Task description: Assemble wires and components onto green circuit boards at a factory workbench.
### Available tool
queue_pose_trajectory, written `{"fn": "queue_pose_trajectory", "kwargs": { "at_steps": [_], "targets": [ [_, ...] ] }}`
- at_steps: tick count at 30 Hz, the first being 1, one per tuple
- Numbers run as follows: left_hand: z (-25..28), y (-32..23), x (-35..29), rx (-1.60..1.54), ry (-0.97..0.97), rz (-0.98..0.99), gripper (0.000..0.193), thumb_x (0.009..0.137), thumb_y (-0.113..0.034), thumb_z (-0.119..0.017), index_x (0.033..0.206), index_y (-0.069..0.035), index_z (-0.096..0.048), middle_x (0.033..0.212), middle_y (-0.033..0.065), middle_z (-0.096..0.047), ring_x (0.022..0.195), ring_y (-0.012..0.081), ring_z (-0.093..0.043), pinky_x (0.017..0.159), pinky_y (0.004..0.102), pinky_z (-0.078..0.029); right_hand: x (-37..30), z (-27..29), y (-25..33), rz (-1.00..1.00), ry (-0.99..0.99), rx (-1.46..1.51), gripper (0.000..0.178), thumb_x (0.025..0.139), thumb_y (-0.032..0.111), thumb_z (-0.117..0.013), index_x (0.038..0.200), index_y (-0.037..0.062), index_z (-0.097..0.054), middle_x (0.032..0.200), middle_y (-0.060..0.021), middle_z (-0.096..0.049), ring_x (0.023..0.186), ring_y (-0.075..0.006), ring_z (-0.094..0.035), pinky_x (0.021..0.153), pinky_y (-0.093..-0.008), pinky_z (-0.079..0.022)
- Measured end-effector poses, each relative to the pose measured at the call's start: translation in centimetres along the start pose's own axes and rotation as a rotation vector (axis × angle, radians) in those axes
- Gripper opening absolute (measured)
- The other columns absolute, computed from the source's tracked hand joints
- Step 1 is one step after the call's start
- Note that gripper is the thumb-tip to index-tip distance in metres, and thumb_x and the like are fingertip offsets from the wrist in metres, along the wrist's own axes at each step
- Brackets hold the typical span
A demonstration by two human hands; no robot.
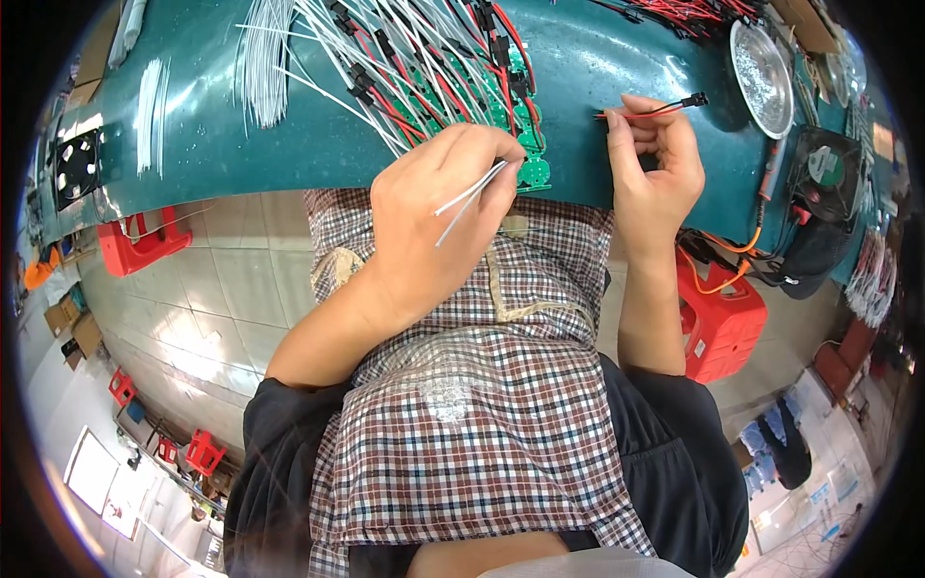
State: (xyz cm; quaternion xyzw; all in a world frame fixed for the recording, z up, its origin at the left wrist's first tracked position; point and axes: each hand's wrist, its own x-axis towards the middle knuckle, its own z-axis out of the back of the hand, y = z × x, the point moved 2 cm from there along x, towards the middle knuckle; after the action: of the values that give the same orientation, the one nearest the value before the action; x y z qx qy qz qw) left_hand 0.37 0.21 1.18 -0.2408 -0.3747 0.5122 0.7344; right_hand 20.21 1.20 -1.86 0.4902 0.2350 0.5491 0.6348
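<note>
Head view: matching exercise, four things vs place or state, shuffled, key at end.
1. Left hand
2. Right hand
3. Metal dish
4. Green circuit boards

A. On the teal tabletop, right of both hands
B. Holding thin white strands
C. Partly covered by a heap of wires
D. Pinching a red-and-black lead

Pairs: 1-B; 2-D; 3-A; 4-C

The left grip (438, 204) angles inward, pinched, while the right grip (665, 178) pinches too, its wrist (647, 249) nearly straight.
</note>
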Motion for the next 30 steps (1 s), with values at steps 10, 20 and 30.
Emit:
{"fn": "queue_pose_trajectory", "kwargs": {
  "at_steps": [10, 20, 30],
  "targets": [
    [0.8, -0.7, 0.8, 0.136, 0.117, -0.021, 0.01, 0.083, -0.01, -0.076, 0.085, -0.005, -0.069, 0.078, 0.0059, -0.069, 0.063, 0.0182, -0.067, 0.051, 0.0302, -0.05, -0.1, -0.2, 0.0, 0.0, -0.003, 0.028, 0.022, 0.083, -0.003, -0.071, 0.105, 0.0013, -0.067, 0.084, -0.0053, -0.071, 0.068, -0.0086, -0.065, 0.065, -0.0225, -0.053],
    [0.4, -1.1, 1.8, 0.373, 0.188, 0.007, 0.021, 0.08, -0.019, -0.077, 0.077, -0.006, -0.061, 0.065, 0.0059, -0.064, 0.054, 0.0218, -0.064, 0.048, 0.0332, -0.049, -0.2, -0.2, 0.8, -0.009, -0.028, 0.114, 0.024, 0.085, -0.003, -0.072, 0.107, -0.0011, -0.062, 0.086, -0.006, -0.071, 0.071, -0.0076, -0.064, 0.064, -0.0212, -0.051],
    [0.3, -1.0, 1.1, 0.387, 0.122, -0.028, 0.018, 0.08, -0.015, -0.078, 0.081, -0.008, -0.061, 0.064, 0.0045, -0.064, 0.054, 0.0235, -0.063, 0.05, 0.0346, -0.049, -0.9, 0.9, 2.2, -0.141, 0.051, 0.024, 0.009, 0.084, -0.003, -0.074, 0.088, -0.0023, -0.066, 0.085, -0.0066, -0.07, 0.07, -0.0076, -0.063, 0.065, -0.0223, -0.052]
  ]
}}
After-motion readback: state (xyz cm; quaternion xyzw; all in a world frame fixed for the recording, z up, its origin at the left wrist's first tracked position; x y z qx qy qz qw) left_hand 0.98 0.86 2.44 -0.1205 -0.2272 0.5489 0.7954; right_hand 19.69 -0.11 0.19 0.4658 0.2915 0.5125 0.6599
